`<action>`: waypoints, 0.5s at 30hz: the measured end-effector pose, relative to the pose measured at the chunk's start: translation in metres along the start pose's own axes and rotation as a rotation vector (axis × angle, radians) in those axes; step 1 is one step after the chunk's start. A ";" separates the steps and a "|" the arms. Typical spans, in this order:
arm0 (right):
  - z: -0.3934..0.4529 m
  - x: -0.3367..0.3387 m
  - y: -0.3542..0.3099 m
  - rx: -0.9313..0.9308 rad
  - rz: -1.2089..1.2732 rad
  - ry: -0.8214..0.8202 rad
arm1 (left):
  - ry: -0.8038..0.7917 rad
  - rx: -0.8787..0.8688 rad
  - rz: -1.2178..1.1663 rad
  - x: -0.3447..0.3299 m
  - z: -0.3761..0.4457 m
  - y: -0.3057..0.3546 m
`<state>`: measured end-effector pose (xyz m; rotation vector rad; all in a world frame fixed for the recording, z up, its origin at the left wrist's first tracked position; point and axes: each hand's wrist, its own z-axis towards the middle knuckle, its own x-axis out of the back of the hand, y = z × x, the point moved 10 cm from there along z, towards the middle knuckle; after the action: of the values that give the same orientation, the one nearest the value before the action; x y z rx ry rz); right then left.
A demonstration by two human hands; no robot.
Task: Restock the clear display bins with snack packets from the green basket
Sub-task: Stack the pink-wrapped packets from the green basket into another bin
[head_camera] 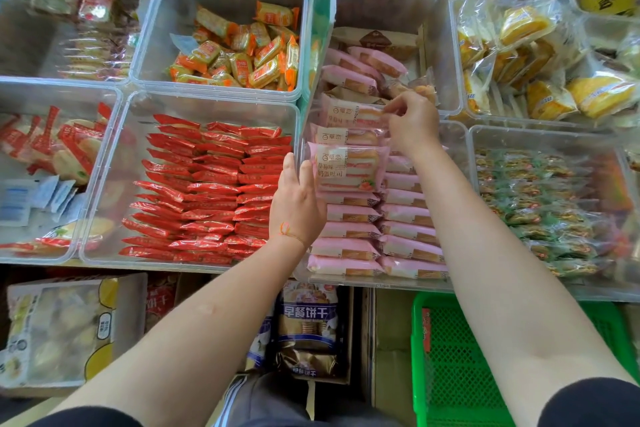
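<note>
Pink snack packets (349, 168) fill a clear display bin (375, 282) at the middle front, stacked in two rows. My left hand (297, 203) rests against the left side of the nearest upright pink packet, fingers on its edge. My right hand (412, 123) pinches the right end of another pink packet (349, 114) at the back of the row. The green basket (450, 364) sits below the shelf at the lower right, partly hidden by my right arm; its visible mesh floor holds no packets.
Left of the pink bin is a bin of red packets (207, 191); behind it a bin of orange packets (242, 52). Yellow cakes (540, 59) and green packets (540, 204) fill bins on the right. Cardboard boxes and a blue biscuit bag (306, 322) lie under the shelf.
</note>
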<state>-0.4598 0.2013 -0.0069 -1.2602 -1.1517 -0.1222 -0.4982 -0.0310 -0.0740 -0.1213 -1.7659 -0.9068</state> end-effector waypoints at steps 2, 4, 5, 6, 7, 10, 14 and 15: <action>0.001 0.000 -0.001 0.000 0.090 -0.007 | -0.007 0.000 0.001 0.000 0.000 0.000; 0.000 -0.005 -0.007 0.040 0.082 -0.043 | -0.004 -0.002 0.006 -0.001 0.000 0.000; -0.001 -0.009 -0.011 0.068 0.035 -0.068 | -0.002 -0.002 0.009 -0.001 0.001 -0.001; -0.003 -0.015 -0.015 0.090 -0.024 -0.098 | -0.002 -0.002 0.015 -0.002 0.001 -0.001; -0.003 -0.020 -0.016 0.105 -0.084 -0.124 | -0.004 0.000 0.018 -0.002 0.001 -0.002; -0.002 -0.023 -0.021 0.153 -0.233 -0.124 | 0.009 -0.003 0.020 -0.002 0.001 -0.002; -0.023 -0.027 -0.045 0.336 -0.400 0.045 | 0.018 -0.005 -0.004 0.000 0.002 -0.001; -0.033 -0.037 -0.051 0.398 -0.400 0.040 | 0.023 0.002 -0.010 0.001 0.001 0.000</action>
<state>-0.4897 0.1376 0.0055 -0.6672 -1.3068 -0.2028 -0.4991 -0.0310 -0.0727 -0.1007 -1.7478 -0.9107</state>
